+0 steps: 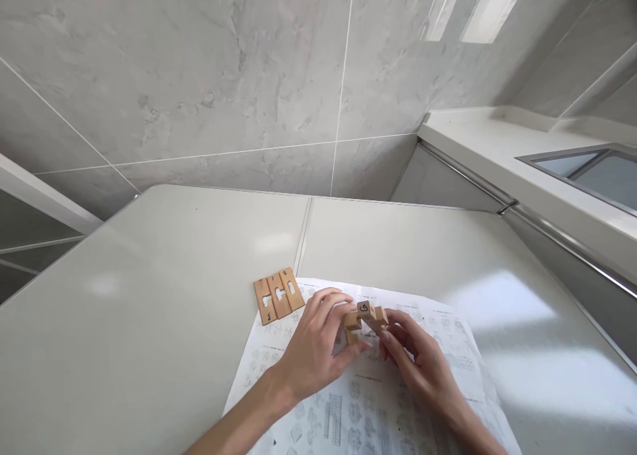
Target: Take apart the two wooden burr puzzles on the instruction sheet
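Between my two hands is a small group of notched wooden puzzle blocks [365, 311], fitted against one another, with dark marks on the top one. My left hand [321, 339] curls around the left side, thumb below and fingers above. From the right, my right hand [415, 355] pinches the blocks with thumb and fingertips. Under both hands a printed instruction sheet [368, 402] lies on the table, covered in small diagrams. Left of my left hand, flat wooden pieces [279, 296] with cut-out holes and handwritten numbers lie side by side, partly over the sheet's edge.
The white table [149, 322] has a seam across it and a far edge near the grey tiled wall [223, 77]. To the right, a white counter [497, 143] with a sink [597, 170] stands close to the table.
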`<act>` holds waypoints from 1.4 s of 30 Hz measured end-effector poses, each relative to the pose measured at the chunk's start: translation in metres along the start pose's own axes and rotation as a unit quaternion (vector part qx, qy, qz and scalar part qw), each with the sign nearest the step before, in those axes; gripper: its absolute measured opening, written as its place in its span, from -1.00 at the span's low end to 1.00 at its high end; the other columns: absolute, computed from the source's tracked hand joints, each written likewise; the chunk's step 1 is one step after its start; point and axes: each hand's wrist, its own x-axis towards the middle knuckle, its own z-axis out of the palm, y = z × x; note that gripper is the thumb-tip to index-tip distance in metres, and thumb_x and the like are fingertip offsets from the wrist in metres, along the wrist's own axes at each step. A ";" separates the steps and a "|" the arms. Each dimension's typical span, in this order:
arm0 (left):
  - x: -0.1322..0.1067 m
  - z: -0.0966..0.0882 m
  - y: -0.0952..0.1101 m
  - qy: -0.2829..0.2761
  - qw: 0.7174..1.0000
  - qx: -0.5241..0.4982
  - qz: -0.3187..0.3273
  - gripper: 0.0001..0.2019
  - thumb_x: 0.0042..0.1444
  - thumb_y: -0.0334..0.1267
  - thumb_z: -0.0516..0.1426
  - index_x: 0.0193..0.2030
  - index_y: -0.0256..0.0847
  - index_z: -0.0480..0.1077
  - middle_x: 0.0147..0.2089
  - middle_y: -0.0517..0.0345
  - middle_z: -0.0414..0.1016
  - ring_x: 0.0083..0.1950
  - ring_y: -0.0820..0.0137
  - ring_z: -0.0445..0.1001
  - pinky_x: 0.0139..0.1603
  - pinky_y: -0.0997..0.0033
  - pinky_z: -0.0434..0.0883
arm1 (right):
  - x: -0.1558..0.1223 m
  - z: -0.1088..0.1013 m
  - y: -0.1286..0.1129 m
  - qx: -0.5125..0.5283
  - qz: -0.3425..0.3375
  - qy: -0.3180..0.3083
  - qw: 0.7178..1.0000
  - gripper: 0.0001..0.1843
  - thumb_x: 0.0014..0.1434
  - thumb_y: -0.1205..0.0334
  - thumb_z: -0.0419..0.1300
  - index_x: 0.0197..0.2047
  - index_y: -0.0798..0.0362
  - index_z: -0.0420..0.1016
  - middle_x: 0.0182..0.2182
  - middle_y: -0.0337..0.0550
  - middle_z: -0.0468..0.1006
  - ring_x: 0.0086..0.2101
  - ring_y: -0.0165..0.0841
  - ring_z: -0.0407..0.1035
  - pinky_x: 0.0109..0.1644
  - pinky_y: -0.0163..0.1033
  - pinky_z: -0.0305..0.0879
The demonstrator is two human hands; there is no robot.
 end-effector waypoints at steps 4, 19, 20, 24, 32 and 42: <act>0.003 -0.004 0.007 -0.003 0.996 -0.085 -0.003 -0.94 0.55 -0.28 0.10 -0.02 -0.07 0.39 0.03 0.09 0.57 0.26 0.16 0.41 0.32 0.04 0.45 | -0.001 -0.001 -0.004 0.040 0.029 -0.041 0.998 -0.62 0.57 -0.13 0.12 0.19 -0.03 0.43 -0.42 -0.26 0.49 -0.38 -0.25 0.43 -0.30 -0.20 0.31; 0.005 -0.010 0.010 -0.023 0.985 -0.169 0.010 -0.91 0.49 -0.34 0.14 0.00 -0.08 0.46 -0.02 0.06 0.58 0.13 0.17 0.46 0.26 0.05 0.46 | -0.002 -0.009 -0.021 0.188 0.070 -0.203 0.958 -0.57 0.57 -0.18 0.09 -0.19 -0.03 0.41 -0.33 -0.24 0.42 -0.44 -0.36 0.30 -0.34 -0.23 0.25; 0.005 -0.010 0.010 -0.017 0.985 -0.169 0.013 -0.92 0.49 -0.34 0.14 -0.01 -0.08 0.45 -0.04 0.05 0.58 0.12 0.17 0.46 0.25 0.05 0.47 | -0.003 -0.008 -0.020 0.178 0.064 -0.196 0.962 -0.57 0.58 -0.18 0.08 -0.20 -0.03 0.40 -0.35 -0.25 0.41 -0.45 -0.37 0.28 -0.35 -0.23 0.22; 0.003 -0.009 0.010 -0.001 0.987 -0.161 0.021 -0.92 0.48 -0.34 0.15 -0.03 -0.08 0.46 -0.09 0.04 0.60 0.10 0.15 0.46 0.23 0.03 0.48 | -0.008 -0.002 -0.014 0.117 0.033 -0.151 0.981 -0.56 0.59 -0.18 0.06 -0.22 -0.04 0.38 -0.43 -0.30 0.36 -0.48 -0.38 0.18 -0.38 -0.24 0.11; 0.001 -0.008 0.011 0.012 0.991 -0.128 0.021 -0.93 0.46 -0.34 0.18 -0.04 -0.08 0.47 -0.12 0.07 0.61 0.06 0.16 0.46 0.14 0.08 0.48 | -0.016 0.004 -0.008 0.097 0.030 -0.127 0.987 -0.53 0.56 -0.22 0.07 -0.23 -0.05 0.37 -0.48 -0.33 0.31 -0.50 -0.37 0.12 -0.42 -0.24 0.06; -0.001 -0.003 0.012 0.032 0.996 -0.077 -0.005 -0.85 0.52 -0.19 0.11 -0.11 -0.11 0.45 -0.21 0.09 0.57 -0.06 0.16 0.47 -0.02 0.14 0.44 | -0.025 0.019 0.001 0.003 -0.039 -0.081 0.996 -0.57 0.51 -0.24 0.12 -0.09 -0.07 0.56 -0.39 -0.17 0.55 -0.40 -0.23 0.38 -0.27 -0.18 0.35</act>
